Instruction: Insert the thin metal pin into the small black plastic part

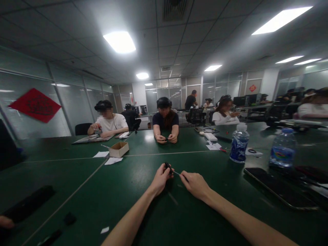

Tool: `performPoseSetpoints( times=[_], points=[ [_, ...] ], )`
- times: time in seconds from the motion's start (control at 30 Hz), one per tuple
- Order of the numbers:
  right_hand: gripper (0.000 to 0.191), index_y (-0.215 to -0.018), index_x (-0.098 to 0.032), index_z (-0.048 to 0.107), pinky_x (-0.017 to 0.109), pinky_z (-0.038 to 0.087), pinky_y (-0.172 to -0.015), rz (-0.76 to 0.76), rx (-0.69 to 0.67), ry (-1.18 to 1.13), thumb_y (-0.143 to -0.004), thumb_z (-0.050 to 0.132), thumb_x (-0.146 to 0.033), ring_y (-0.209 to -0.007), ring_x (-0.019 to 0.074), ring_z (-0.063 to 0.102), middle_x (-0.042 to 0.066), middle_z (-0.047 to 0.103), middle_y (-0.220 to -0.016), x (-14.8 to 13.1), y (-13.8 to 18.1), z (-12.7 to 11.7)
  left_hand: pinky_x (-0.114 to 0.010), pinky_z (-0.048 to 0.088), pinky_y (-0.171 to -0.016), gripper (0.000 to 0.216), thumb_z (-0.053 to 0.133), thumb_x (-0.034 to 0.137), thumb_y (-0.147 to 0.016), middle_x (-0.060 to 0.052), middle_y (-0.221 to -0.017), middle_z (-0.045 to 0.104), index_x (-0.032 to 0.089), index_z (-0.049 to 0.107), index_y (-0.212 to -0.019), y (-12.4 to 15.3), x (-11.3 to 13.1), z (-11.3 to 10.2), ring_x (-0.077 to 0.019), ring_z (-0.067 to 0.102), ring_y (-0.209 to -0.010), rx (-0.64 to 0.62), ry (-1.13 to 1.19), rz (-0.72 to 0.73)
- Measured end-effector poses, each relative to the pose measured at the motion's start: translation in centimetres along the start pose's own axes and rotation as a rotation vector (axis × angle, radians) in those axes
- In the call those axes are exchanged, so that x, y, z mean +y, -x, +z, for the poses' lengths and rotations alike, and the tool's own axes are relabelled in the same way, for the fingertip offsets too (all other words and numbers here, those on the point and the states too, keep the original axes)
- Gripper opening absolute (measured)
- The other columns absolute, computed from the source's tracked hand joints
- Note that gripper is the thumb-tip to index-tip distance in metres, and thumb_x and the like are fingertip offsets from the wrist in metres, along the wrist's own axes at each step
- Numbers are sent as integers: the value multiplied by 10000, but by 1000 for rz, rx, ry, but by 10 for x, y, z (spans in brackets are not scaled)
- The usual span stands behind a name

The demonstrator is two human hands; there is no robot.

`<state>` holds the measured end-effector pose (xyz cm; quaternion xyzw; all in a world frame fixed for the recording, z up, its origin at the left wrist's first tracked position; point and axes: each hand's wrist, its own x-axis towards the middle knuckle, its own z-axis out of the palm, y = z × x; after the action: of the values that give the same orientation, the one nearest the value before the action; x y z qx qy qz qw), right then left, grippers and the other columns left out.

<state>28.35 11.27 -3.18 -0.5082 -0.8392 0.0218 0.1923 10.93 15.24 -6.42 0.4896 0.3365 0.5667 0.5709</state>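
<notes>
My left hand [161, 177] is closed round a small black part [168, 166], whose exact kind is too small to make out. From my right hand [193, 182], fingers closed, a screwdriver [176, 173] points left with its thin metal shaft. The shaft's tip reaches the black part or lies right beside it; contact cannot be made out. Most of the screwdriver's handle is hidden by my fingers. Both hands are just above the green table [138, 198].
An open cardboard box [119, 149] stands beyond my left hand, near white papers [113, 160]. To the right are a blue-labelled bottle [239, 143], another bottle [283, 148] and a phone [279, 188]. A co-worker [166, 121] sits opposite; another person's hand [6, 222] is far left.
</notes>
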Motion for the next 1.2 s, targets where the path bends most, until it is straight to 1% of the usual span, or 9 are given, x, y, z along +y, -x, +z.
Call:
performPoseSetpoints(
  times=[0.2,0.27,0.37,0.43,0.57,0.67,0.8,1.07,1.2],
  points=[
    [288,-945,-202,582,210,415,-595,6,-14,-27,-962,311,-299,-678,142,626,35,663,-808,-2,1,-2,-269,464,-709,426,708,445,-690,-81,-907,587,151,526,-939,1,3,1,-151,560,-789,-6,20,-20],
    [287,-937,-200,578,206,414,-591,43,20,-59,-964,306,-290,-672,137,626,31,661,-796,2,-1,-1,-276,465,-727,402,703,430,-696,-80,-899,588,149,532,-928,3,5,2,-161,562,-815,-23,-17,-28],
    [323,-939,-188,563,197,404,-550,156,111,-161,-974,254,-276,-620,127,617,24,649,-739,9,-5,4,-275,461,-747,347,695,394,-711,-88,-889,599,139,557,-902,5,6,4,-174,561,-843,-115,-123,-33],
    [330,-938,-189,563,196,400,-540,166,127,-194,-972,249,-284,-603,124,614,17,645,-720,12,-7,7,-278,465,-736,329,689,383,-719,-91,-898,601,140,566,-905,6,6,5,-182,561,-850,-137,-139,-34],
    [301,-934,-209,585,206,409,-583,67,76,-104,-956,303,-312,-639,132,619,14,655,-745,9,-5,6,-270,482,-680,323,677,362,-732,-88,-925,573,150,566,-949,5,5,4,-182,555,-850,-37,-33,-28],
    [299,-939,-222,599,204,410,-599,37,29,-66,-952,319,-329,-657,131,619,13,660,-765,4,-3,2,-246,479,-629,303,653,301,-755,-89,-973,552,155,575,-1008,3,5,3,-161,552,-810,16,21,-39],
    [292,-932,-232,610,212,405,-621,3,-8,-20,-946,338,-340,-681,138,627,14,665,-768,2,-2,0,-241,482,-625,300,634,239,-766,-88,-991,539,156,587,-1050,0,4,2,-147,547,-789,68,55,-53],
    [291,-915,-236,614,208,405,-606,20,-12,8,-939,344,-340,-678,143,631,17,667,-762,0,-2,0,-246,489,-648,449,688,301,-721,-88,-1012,550,208,555,-1140,-1,-1,-2,-162,555,-829,25,45,15],
    [294,-910,-237,616,209,413,-598,28,-16,-4,-941,342,-340,-664,140,624,17,664,-751,-1,-2,-2,-256,497,-671,434,687,333,-710,-85,-1041,549,221,568,-1112,0,0,-3,-181,548,-882,-1,-10,48]
  ],
)
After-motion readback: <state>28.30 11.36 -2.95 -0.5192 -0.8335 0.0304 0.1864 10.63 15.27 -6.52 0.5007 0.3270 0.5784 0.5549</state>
